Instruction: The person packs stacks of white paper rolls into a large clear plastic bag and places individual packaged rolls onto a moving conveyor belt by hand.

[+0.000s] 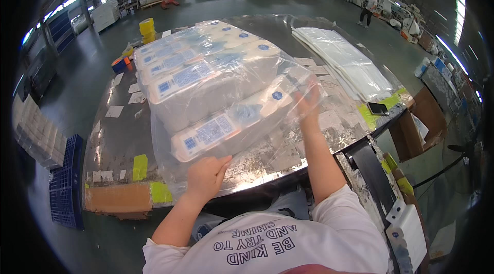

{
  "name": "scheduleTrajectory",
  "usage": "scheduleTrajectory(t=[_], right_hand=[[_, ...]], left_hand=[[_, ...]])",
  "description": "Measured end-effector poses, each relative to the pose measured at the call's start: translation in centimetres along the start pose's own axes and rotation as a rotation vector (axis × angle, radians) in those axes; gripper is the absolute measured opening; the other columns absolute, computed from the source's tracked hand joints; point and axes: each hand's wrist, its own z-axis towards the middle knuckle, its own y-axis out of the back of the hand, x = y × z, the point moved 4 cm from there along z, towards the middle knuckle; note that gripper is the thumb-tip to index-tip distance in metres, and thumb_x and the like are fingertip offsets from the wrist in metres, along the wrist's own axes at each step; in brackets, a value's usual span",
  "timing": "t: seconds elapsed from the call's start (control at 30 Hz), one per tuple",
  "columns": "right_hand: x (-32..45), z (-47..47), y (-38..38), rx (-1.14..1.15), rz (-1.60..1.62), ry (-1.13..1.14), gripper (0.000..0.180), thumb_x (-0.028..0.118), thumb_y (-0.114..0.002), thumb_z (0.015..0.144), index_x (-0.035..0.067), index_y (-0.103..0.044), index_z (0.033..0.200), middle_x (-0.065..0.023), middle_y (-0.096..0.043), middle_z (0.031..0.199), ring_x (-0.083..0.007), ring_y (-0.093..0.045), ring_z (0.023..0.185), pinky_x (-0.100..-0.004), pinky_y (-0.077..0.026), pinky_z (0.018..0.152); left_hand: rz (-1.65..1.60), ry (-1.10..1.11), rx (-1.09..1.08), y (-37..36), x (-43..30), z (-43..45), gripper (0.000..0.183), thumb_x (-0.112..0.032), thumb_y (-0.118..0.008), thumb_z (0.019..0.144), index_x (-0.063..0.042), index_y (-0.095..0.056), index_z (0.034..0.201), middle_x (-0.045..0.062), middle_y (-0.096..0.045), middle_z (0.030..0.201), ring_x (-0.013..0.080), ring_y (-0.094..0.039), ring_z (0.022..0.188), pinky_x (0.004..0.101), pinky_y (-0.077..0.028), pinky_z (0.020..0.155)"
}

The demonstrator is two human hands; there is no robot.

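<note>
A large clear plastic bag [247, 81] lies on the worktable before me, with several wrapped packs of tissue rolls [185, 77] inside it. One pack [231, 123] sits nearer to me, slightly apart from the stacked rows, and bears a printed label. At the bag's near edge, my left hand [204, 175] is closed on the film, thumb side toward the pack. My right hand [308, 100] is beside the right end of the near pack, seen blurred through the film. Its thumb stands apart from the fingers, and nothing shows in its grasp.
Flat plastic bags [343, 62] are piled at right, near a phone [377, 108]. Yellow tape rolls [147, 30] stand at the far left corner. A conveyor [372, 173] with a roll pack [409, 235] runs at my right, beside a cardboard box [432, 119]. A person [368, 10] stands far off.
</note>
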Motion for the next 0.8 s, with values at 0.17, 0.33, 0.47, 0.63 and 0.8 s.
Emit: scheduleTrajectory(t=[0.17, 0.33, 0.47, 0.63, 0.8], right_hand=[[-2.7, -2.3, 13.9, -0.445, -0.333, 0.005, 0.055, 0.006, -0.059, 0.080, 0.000, -0.041, 0.132, -0.0201, -0.042, 0.133, -0.0309, -0.040, 0.125, -0.0369, -0.031, 0.104], [2.4, -7.7, 17.6, -0.190, -0.703, 0.102, 0.043, 0.007, -0.060, 0.077, 0.004, -0.052, 0.119, -0.0164, -0.053, 0.122, -0.0339, -0.048, 0.116, -0.0400, -0.036, 0.100], [4.3, -9.6, 27.7, -0.295, -1.044, 0.149, 0.040, 0.009, -0.059, 0.077, 0.003, -0.055, 0.116, -0.0172, -0.055, 0.118, -0.0340, -0.049, 0.114, -0.0420, -0.037, 0.098], [6.5, -17.2, 45.0, -0.608, -1.657, -0.483, 0.046, 0.023, -0.061, 0.081, 0.005, -0.054, 0.122, -0.0168, -0.055, 0.122, -0.0330, -0.048, 0.117, -0.0422, -0.037, 0.099], [8.9, -22.9, 48.7, -0.762, -1.630, -1.226, 0.068, 0.052, -0.050, 0.083, 0.003, -0.048, 0.131, -0.0206, -0.054, 0.125, -0.0336, -0.049, 0.117, -0.0426, -0.036, 0.101]], left_hand=[[0.142, 0.007, -0.030, -3.2, 2.9, 1.1, 0.014, -0.013, -0.062, 0.082, -0.012, -0.069, 0.093, 0.006, -0.057, 0.068, 0.0268, -0.057, 0.067, 0.0379, -0.045, 0.059], [0.177, 0.009, -0.068, -4.7, 2.9, 2.0, 0.015, -0.011, -0.062, 0.080, -0.012, -0.069, 0.093, 0.006, -0.059, 0.071, 0.0276, -0.058, 0.069, 0.0379, -0.046, 0.061], [0.194, -0.038, -0.092, -4.2, 2.7, 1.5, 0.016, -0.007, -0.061, 0.081, -0.009, -0.068, 0.095, 0.008, -0.060, 0.073, 0.0277, -0.058, 0.070, 0.0379, -0.045, 0.062], [0.153, -0.048, -0.080, -4.5, 2.6, 1.5, 0.018, -0.006, -0.059, 0.084, -0.007, -0.068, 0.099, 0.010, -0.061, 0.075, 0.0284, -0.058, 0.072, 0.0369, -0.045, 0.065], [0.124, 0.046, -0.008, -4.4, 2.6, 1.4, 0.018, -0.009, -0.054, 0.089, -0.006, -0.068, 0.100, 0.010, -0.066, 0.087, 0.0266, -0.060, 0.078, 0.0335, -0.046, 0.072]])
